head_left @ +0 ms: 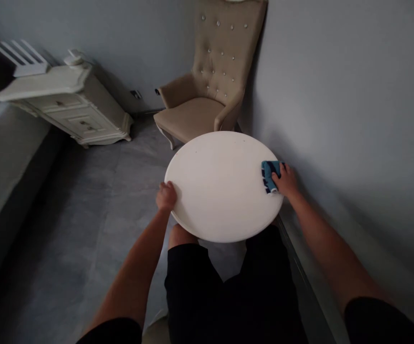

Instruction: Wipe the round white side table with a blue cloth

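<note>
A round white table (221, 186) stands in front of me, above my knees. Its top shows a few small dark specks near the far edge. My left hand (166, 196) grips the table's left rim, fingers closed over the edge. At the right rim, my right hand (286, 180) holds a folded blue cloth (270, 173) with dark and white patterning. The cloth lies against the tabletop, partly covered by my fingers.
A beige tufted armchair (207, 91) stands just beyond the table. On the left are a white nightstand (67, 102) with a white router (27, 62) on top, and a bed (6, 157). A grey wall (354, 110) runs close along the right.
</note>
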### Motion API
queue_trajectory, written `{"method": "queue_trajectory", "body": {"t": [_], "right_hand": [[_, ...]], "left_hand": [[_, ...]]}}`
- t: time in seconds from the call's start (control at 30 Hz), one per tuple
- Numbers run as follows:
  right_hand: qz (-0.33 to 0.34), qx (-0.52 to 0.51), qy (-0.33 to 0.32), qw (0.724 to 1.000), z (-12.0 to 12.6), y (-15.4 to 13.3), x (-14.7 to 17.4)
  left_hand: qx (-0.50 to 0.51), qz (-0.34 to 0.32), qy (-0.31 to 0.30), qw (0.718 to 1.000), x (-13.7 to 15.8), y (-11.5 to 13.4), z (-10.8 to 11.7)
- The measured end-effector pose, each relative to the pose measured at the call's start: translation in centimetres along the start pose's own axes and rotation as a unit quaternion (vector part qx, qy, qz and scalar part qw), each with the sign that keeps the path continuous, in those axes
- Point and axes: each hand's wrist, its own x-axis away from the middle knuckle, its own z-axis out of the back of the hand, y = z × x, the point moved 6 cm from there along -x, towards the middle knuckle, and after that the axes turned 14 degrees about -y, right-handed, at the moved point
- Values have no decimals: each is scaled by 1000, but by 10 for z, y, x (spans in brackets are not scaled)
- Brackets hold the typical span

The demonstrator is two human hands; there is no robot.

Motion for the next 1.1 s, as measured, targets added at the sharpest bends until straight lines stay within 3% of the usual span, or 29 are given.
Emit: {"method": "queue_trajectory", "body": {"t": [0.2,0.37,0.47,0.53,0.63,0.77,0.87,0.97,1.1], "right_hand": [[-10,27,-47,998,33,-34,-107],[-18,37,-71,997,41,-50,-127],[0,53,-40,998,39,-52,-100],[11,71,-16,997,31,-50,-64],[37,97,6,995,6,-47,14],[60,86,-16,994,-42,-46,126],[69,98,-29,992,-65,-53,178],[91,145,-55,984,-66,-68,184],[119,186,-85,972,-44,-91,135]], "left_hand": [[-32,9,0,999,-14,-2,-3],[-42,10,6,999,-16,-2,-3],[-40,4,10,999,-14,-1,-1],[-36,4,7,999,-12,-1,0],[-31,7,8,999,-10,-1,1],[-17,3,14,1000,-9,-3,0],[-9,5,17,1000,-9,-2,0],[-23,17,13,999,-7,0,1],[-38,38,4,999,-7,0,2]]}}
